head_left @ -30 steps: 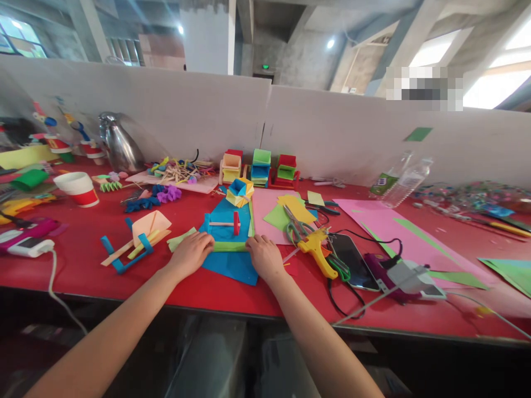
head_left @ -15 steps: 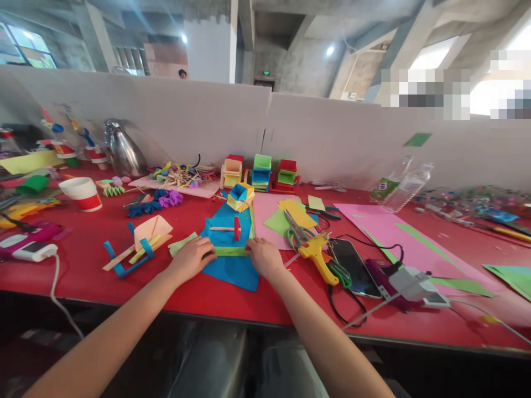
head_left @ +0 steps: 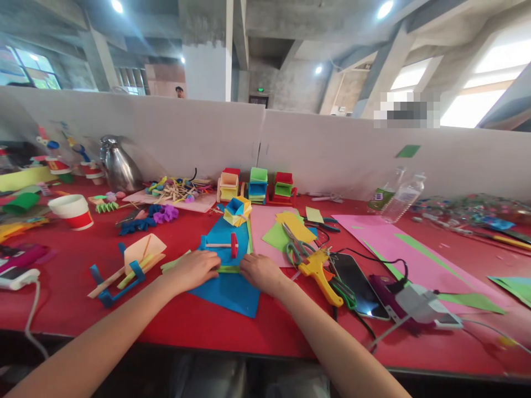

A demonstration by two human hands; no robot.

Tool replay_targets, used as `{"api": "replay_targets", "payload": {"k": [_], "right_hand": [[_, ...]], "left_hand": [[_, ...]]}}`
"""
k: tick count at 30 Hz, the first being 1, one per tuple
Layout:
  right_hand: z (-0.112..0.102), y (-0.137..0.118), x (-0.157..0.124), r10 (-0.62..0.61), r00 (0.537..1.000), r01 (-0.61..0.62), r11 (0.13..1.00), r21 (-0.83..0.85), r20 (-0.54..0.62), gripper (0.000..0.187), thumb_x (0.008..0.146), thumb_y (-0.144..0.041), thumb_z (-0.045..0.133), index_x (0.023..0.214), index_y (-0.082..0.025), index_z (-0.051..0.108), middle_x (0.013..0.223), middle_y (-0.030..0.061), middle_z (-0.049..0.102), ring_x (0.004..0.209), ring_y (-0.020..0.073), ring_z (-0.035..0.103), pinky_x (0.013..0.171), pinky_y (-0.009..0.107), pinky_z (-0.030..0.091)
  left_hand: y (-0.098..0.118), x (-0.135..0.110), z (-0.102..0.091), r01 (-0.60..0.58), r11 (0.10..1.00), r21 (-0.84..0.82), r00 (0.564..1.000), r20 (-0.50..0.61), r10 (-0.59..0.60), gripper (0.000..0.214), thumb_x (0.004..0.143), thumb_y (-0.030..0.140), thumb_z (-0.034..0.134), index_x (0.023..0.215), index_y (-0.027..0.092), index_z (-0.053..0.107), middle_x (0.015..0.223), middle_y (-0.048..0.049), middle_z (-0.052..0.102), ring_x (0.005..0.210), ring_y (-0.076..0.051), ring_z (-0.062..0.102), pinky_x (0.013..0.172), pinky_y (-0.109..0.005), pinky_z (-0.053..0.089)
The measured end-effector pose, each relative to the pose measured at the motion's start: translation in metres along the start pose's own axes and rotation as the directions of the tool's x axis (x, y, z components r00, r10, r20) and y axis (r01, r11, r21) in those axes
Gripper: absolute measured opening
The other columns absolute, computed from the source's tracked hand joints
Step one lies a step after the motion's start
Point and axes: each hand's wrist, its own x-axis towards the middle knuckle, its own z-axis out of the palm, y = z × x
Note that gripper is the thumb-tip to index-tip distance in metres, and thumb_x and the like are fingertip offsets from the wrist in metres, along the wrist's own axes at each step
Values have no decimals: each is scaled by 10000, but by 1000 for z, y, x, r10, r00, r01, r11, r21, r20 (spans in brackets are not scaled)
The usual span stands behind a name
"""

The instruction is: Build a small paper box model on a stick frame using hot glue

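My left hand [head_left: 196, 269] and my right hand [head_left: 260, 273] lie on a blue paper sheet [head_left: 227, 287] on the red table [head_left: 74, 276]. Between them runs a narrow green paper strip [head_left: 229, 269]; each hand presses down on one end of it with curled fingers. Just beyond the strip, on the blue sheet, lies a small stick piece with a red end [head_left: 224, 245]. A folded blue and yellow paper box [head_left: 237, 210] sits at the sheet's far tip.
A yellow glue gun [head_left: 319, 270], green scissors [head_left: 293, 246], a phone [head_left: 359, 286] and cables lie right of my hands. A blue and peach paper craft [head_left: 128, 265] lies to the left. Paper cup [head_left: 72, 211], kettle [head_left: 119, 166], bottles [head_left: 402, 198] and a white partition [head_left: 332, 149] stand behind.
My two hands have drawn closer together along the green strip. The view has tilted, so the whole table sits lower in the picture.
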Motion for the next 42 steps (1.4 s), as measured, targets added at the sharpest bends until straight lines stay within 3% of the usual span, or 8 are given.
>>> {"api": "replay_targets", "payload": {"k": [3, 7, 11, 17, 23, 30, 38, 42], "right_hand": [[-9, 8, 1, 7, 1000, -7, 1000, 27, 11, 183, 867, -220, 414, 886, -153, 583, 904, 71, 628, 844, 170, 592, 693, 237, 389], [-32, 28, 1, 88, 996, -89, 992, 92, 12, 165, 862, -210, 405, 895, -167, 561, 858, 48, 644, 750, 145, 604, 584, 210, 361], [-46, 39, 1, 187, 982, -180, 962, 207, -16, 236, 890, -181, 333, 995, -182, 544, 907, 53, 650, 771, 147, 604, 587, 218, 340], [-35, 32, -2, 113, 991, -102, 984, 148, -69, 214, 886, -322, 411, 911, -180, 569, 901, 44, 630, 800, 160, 591, 588, 220, 335], [-30, 33, -7, 74, 995, -63, 986, 156, -70, 228, 880, -338, 431, 905, -173, 587, 890, 42, 635, 801, 151, 584, 608, 216, 344], [-24, 34, -6, 116, 979, -97, 989, 115, -167, 310, 881, -412, 400, 871, -183, 608, 881, 45, 647, 792, 147, 593, 590, 216, 329], [-24, 29, -5, 130, 980, -127, 991, 33, -152, 299, 897, -386, 371, 854, -194, 596, 872, 39, 656, 789, 160, 611, 563, 223, 322], [-24, 26, -5, 164, 977, -156, 985, 70, -136, 291, 889, -408, 381, 1012, -200, 542, 911, 51, 668, 800, 175, 622, 576, 225, 339]], "left_hand": [[0, 14, -5, -24, 999, -24, 999, 34, 25, 108, 805, 237, 494, 726, 203, 559, 746, -31, 603, 781, -197, 587, 661, -277, 406], [1, 37, -26, 80, 994, -70, 995, 63, -75, 133, 822, 214, 437, 787, 206, 565, 761, -41, 635, 713, -202, 604, 591, -272, 397], [-1, 55, -39, 100, 962, -253, 994, 69, -85, 180, 845, 216, 389, 906, 234, 557, 902, -27, 648, 830, -188, 599, 656, -260, 412], [2, 47, -28, 148, 897, -417, 989, 54, -138, 191, 872, 275, 345, 926, 235, 524, 975, -4, 629, 846, -156, 583, 655, -232, 406], [5, 42, -29, 97, 883, -460, 993, 104, -56, 185, 822, 388, 452, 891, 223, 499, 875, 9, 607, 753, -141, 551, 588, -202, 366], [6, 46, -25, 99, 911, -400, 995, 53, -85, 190, 823, 386, 440, 841, 206, 500, 795, 11, 584, 727, -147, 540, 578, -210, 335], [4, 45, -25, 87, 945, -315, 995, -10, -95, 233, 830, 414, 438, 823, 231, 582, 818, 16, 632, 760, -153, 567, 596, -208, 334], [-1, 45, -26, 63, 952, -299, 998, 19, -60, 278, 862, 395, 388, 826, 247, 620, 779, 18, 655, 746, -146, 582, 599, -203, 336]]}}
